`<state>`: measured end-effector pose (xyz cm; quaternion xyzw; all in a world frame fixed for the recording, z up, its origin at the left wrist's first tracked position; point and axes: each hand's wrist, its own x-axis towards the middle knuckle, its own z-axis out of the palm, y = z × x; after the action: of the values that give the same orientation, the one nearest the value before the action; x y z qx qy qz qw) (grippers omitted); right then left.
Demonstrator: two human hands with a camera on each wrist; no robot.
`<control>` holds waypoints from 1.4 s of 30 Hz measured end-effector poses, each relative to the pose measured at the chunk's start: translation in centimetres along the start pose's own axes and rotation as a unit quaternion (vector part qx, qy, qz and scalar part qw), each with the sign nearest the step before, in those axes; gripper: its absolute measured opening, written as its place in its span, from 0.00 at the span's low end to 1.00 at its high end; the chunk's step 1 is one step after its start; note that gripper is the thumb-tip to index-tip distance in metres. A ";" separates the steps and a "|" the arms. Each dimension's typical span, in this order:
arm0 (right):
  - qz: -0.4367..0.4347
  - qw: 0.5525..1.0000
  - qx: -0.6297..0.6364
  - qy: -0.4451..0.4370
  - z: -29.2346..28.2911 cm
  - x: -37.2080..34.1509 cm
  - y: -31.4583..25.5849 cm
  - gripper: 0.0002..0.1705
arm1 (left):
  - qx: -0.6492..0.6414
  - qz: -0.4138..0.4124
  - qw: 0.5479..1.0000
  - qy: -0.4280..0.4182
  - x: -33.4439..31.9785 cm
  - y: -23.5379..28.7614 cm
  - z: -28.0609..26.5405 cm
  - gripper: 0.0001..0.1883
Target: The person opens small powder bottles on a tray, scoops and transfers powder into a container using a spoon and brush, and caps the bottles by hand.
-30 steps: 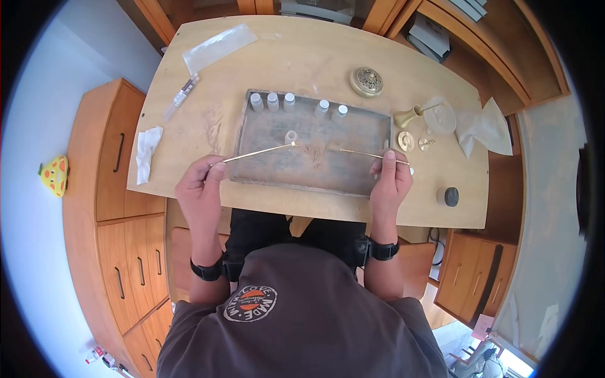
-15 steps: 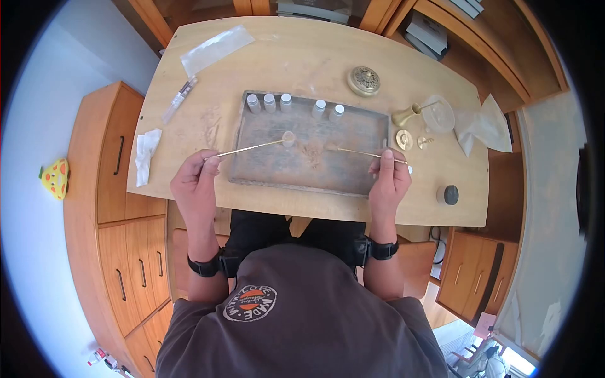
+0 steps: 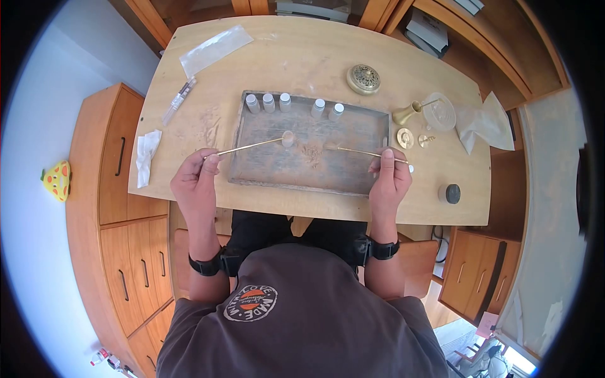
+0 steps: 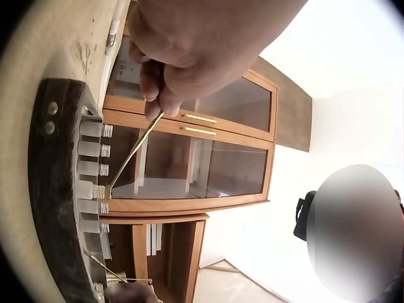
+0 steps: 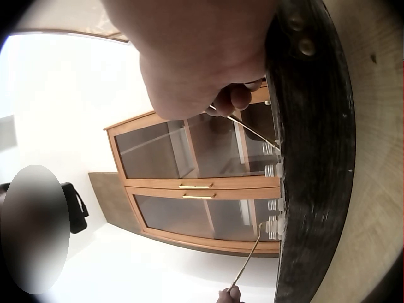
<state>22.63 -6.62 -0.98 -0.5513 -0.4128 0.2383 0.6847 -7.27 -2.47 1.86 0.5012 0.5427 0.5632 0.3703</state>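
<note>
One camera looks down from up high over the person [image 3: 302, 302] and sees the whole bench [image 3: 296, 60]. The other two are low down and tipped sideways, one very close to the left hand [image 4: 202, 50], one to the right hand [image 5: 196, 57], facing the glass-door cupboard [image 4: 246, 132]. All three see the little bottles [image 3: 268, 104].

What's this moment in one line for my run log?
left hand: pinches gold rod, tip at uncapped vial | right hand: pinches second gold rod | tray: brown powder, five capped vials
</note>
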 end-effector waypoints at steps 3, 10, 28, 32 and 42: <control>0.000 1.000 0.001 0.002 0.0 0.0 0.0 0.13 | -0.002 0.003 1.000 0.001 0.1 0.0 0.1 0.07; 0.003 1.000 -0.007 0.004 0.0 0.0 -0.1 0.13 | -0.001 0.000 1.000 0.003 0.1 0.2 0.1 0.08; -0.008 0.996 0.062 0.058 -0.6 -0.5 0.5 0.12 | 0.154 0.050 0.984 -0.078 -1.4 0.5 0.0 0.05; -0.015 0.998 0.045 0.040 -0.6 -0.5 0.6 0.11 | 0.161 0.080 0.979 -0.097 -1.3 0.4 0.8 0.05; -0.006 1.000 0.007 -0.006 -0.4 -0.4 -0.1 0.11 | 0.189 0.133 0.966 -0.116 -1.5 1.0 2.7 0.06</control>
<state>22.69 -7.20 -1.04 -0.5426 -0.4182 0.2403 0.6877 -4.18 -3.43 2.32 0.6919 0.5206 0.4326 0.2514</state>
